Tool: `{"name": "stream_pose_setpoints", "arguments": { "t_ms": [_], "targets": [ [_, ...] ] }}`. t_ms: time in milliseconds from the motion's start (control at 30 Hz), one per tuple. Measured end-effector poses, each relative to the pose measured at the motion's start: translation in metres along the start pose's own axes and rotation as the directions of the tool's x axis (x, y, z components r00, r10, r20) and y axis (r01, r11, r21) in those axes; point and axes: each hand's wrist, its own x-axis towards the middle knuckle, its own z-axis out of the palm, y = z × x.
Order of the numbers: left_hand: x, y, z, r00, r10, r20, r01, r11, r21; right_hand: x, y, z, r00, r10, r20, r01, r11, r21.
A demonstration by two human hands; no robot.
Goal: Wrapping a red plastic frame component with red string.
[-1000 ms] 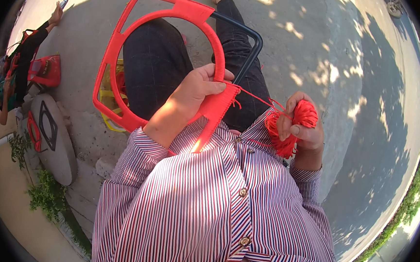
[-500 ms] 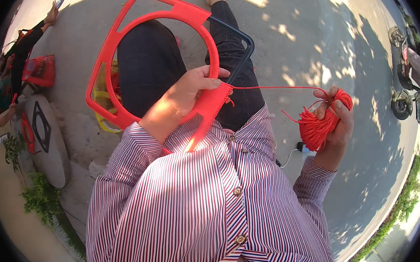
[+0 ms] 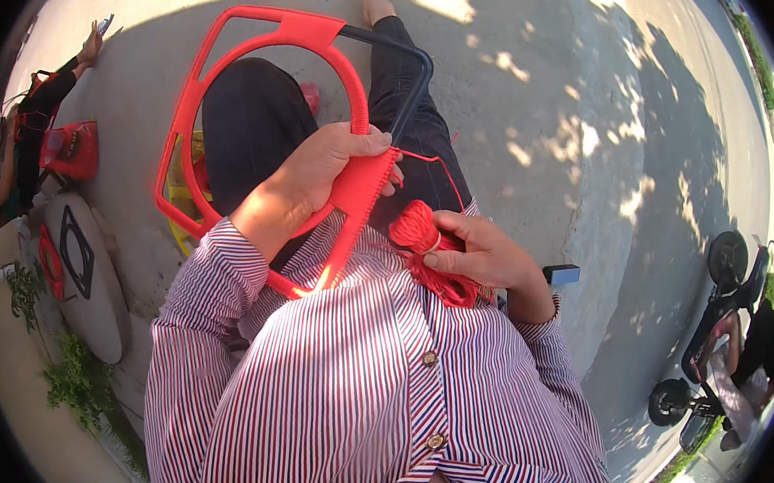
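A square metal frame with a ring inside it [image 3: 312, 32] rests over my lap, mostly wound in red cord. Its far right corner is bare black tube [image 3: 415, 91]. My left hand [image 3: 312, 164] is closed around the wound section at the frame's right side, thumb on top. From there a loose strand of red cord [image 3: 450, 170] bends rightward and down. My right hand [image 3: 493, 258] grips a bundle of red cord [image 3: 417, 228], tied around its middle, close in front of my shirt and just right of the frame.
At far left another person's hand [image 3: 88, 48] is raised beside a red bag [image 3: 72, 149]. A rounded slab [image 3: 105, 294] carries a black frame [image 3: 77, 251] and a red one. Something yellow [image 3: 176, 218] lies under my frame. A two-wheeler [image 3: 709, 327] stands far right.
My right hand has come in from the far right to near the frame with the cord bundle. The strand went from taut to slack. The frame has shifted slightly left and toward me.
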Motion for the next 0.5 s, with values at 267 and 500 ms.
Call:
{"name": "stream_pose_setpoints", "arguments": {
  "t_ms": [267,500],
  "targets": [
    [-0.011,-0.019,0.01,1.0,-0.002,-0.009,0.0,0.985,-0.17,0.053,-0.017,-0.02,0.939,-0.036,-0.343,-0.124,0.892,-0.434],
    [-0.003,-0.022,0.002,0.998,-0.048,-0.034,0.043,0.99,-0.134,0.097,-0.022,-0.032,0.879,-0.255,-0.404,0.293,0.956,0.034]
  ]
}}
